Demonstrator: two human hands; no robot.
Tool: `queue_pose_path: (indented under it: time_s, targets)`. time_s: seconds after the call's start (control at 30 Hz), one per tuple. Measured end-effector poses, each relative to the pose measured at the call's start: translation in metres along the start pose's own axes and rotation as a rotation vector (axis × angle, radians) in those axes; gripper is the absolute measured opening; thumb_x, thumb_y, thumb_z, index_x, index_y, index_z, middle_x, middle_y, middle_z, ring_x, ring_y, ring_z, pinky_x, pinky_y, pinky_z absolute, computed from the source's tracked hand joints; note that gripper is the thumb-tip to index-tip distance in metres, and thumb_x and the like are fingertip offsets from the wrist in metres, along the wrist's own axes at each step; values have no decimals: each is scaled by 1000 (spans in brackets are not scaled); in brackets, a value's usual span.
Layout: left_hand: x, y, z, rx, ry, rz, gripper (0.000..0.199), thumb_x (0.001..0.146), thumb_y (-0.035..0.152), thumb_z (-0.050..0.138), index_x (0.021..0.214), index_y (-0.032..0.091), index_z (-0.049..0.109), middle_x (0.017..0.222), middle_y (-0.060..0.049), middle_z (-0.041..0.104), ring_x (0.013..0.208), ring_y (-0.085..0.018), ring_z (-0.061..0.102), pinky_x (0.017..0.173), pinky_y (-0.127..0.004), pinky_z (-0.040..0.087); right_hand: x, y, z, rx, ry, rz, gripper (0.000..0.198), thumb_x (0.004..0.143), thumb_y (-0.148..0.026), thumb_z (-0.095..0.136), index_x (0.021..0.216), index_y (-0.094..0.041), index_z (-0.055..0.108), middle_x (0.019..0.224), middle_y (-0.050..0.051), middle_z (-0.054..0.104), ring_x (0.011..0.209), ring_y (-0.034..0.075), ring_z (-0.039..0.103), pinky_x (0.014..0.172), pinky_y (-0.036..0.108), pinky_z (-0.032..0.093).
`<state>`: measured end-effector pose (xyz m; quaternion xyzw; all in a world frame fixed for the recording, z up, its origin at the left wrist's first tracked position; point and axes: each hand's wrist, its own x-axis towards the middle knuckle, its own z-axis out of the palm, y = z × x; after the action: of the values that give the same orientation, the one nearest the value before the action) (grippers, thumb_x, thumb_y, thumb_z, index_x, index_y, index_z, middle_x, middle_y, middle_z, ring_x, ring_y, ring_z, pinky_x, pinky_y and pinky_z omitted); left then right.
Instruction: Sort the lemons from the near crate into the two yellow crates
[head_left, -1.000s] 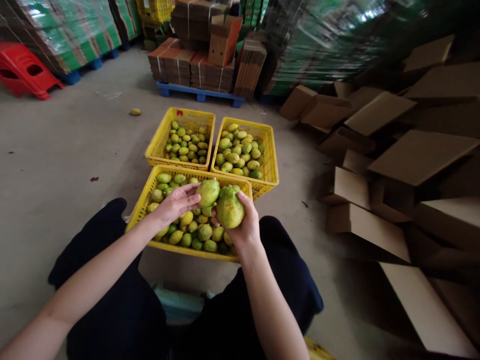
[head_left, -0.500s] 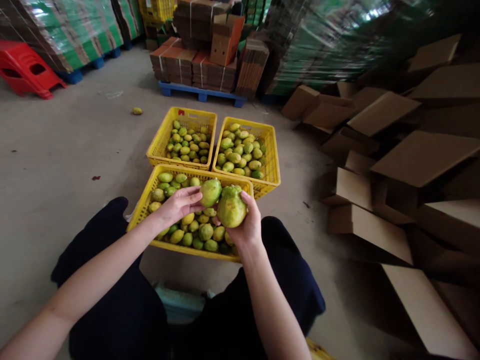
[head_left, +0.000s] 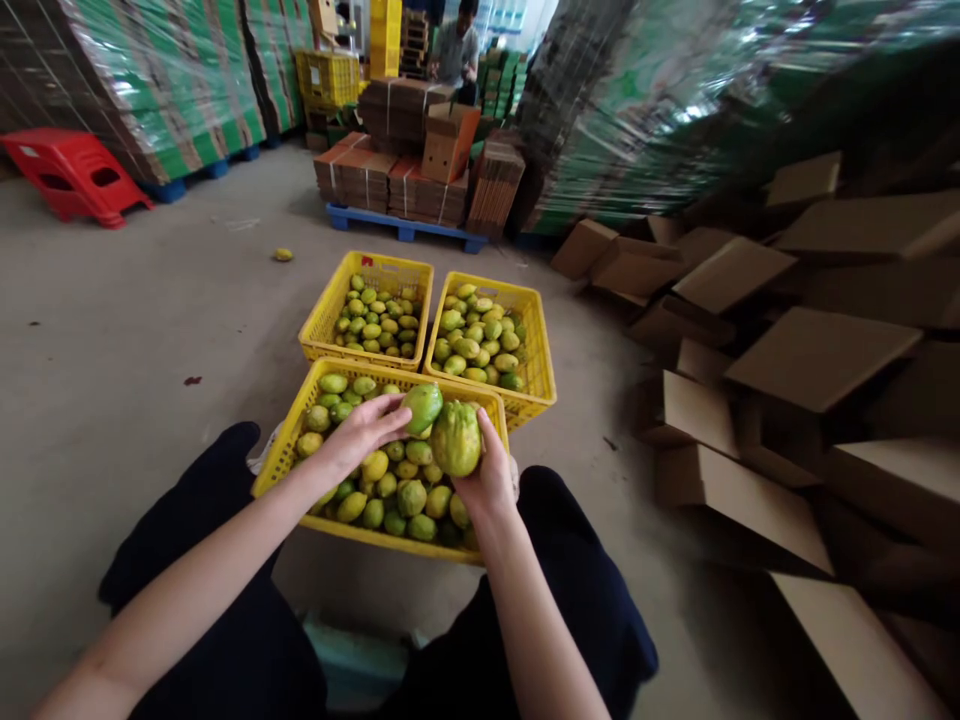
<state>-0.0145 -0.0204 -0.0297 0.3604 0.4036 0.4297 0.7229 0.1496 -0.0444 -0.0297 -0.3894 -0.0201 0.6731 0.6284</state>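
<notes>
**Smooth green oval fruit (head_left: pixel 423 408) and larger, ribbed yellow-green fruit (head_left: pixel 457 438) held over near yellow plastic crate (head_left: pixel 390 540)**

Handling: both pieces are judged firm, with rind that should give little under moderate pressure. The ribbed fruit is probably the heavier; its furrows should offer good purchase, and support from below and at the side suits it. The smooth fruit is likely light and somewhat slippery; a grip around its widest part is advisable. Neither is judged fragile, though a hard squeeze or a drop could bruise the rind.

Position: the left hand (head_left: pixel 367 425) is closed by its fingertips on the left side of the smooth fruit. The right hand (head_left: pixel 489 475) is clamped around the ribbed fruit, thumb along its right side; the fingers behind it are largely hidden. The ribbed fruit sits just right of the smooth one; contact between them cannot be confirmed. Both appear raised above the loose green and yellow fruits (head_left: pixel 412 497) filling the crate.
</notes>
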Motion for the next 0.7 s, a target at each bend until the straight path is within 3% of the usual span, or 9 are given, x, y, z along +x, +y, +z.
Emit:
queue_pose_path:
  time_s: [0.1,0.17,0.33,0.5,0.7]
  targets:
    - [-2,4,-1,124,-2,32,60,60,21,90,116,14,68,108,-10,75,104,-26,69,98,-39,51,4,8,-2,-42,-2,-6,16,81,-35,71,91,-22,73,87,2,79,85,20,75,84,34,62]
    - [-4,7,-2,171,5,43,63,58,21,91,117,14,67,104,-9,75,101,-25,70,97,-38,52,6,12,-3,-53,-11,2,18,80,-37,72,89,-21,73,86,3,79,88,23,75,82,36,63]
    - [-7,12,-3,165,-30,108,55,67,32,87,114,17,64,100,-7,74,90,-21,71,86,-34,55,4,14,-3,-59,-24,35,20,76,-40,75,81,-20,72,75,3,77,80,25,75,73,38,64]
    - [-3,5,-6,60,-65,42,47,73,48,78,105,15,65,88,-7,72,76,-19,69,72,-30,54,-3,7,2,-23,-52,32,25,80,-45,68,81,-21,72,72,1,75,66,21,72,70,37,62]
    - [-4,0,-3,113,-213,-34,59,80,63,63,112,14,65,78,-7,72,55,-14,57,55,-27,43,-7,5,6,7,-34,-37,30,79,-48,67,85,-19,72,80,3,77,75,22,73,79,36,61]
